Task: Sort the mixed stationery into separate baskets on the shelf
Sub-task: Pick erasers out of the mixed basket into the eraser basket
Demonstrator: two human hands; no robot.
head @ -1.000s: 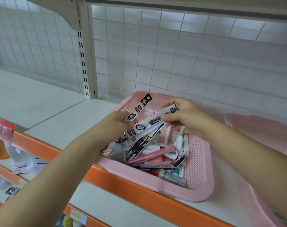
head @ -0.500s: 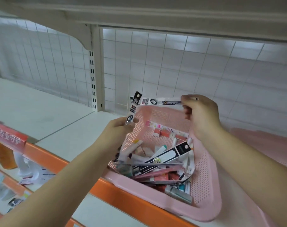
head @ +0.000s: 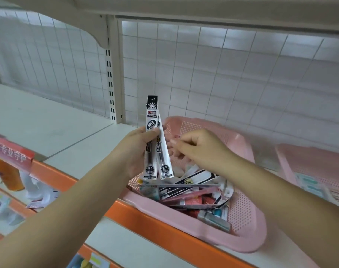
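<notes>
My left hand (head: 134,149) grips two long black-and-white refill packets (head: 152,151) upright above the left end of a pink perforated basket (head: 240,217). Inside the basket lies a jumble of mixed stationery (head: 192,192): more black-and-white packets, pink pens, red and teal small packs. My right hand (head: 199,147) hovers over the basket just right of the held packets, fingers curled and its fingertips next to them; nothing is visibly held in it.
A second pink basket (head: 310,163) with some boxed items stands on the shelf to the right. The white shelf (head: 54,130) stretches left, edged by an orange rail (head: 145,223). A wire grid back panel and an upright post stand behind. Lower shelves hold other goods.
My right hand passed its packet over to the left hand and let go. The left hand now holds two packets upright instead of one.
</notes>
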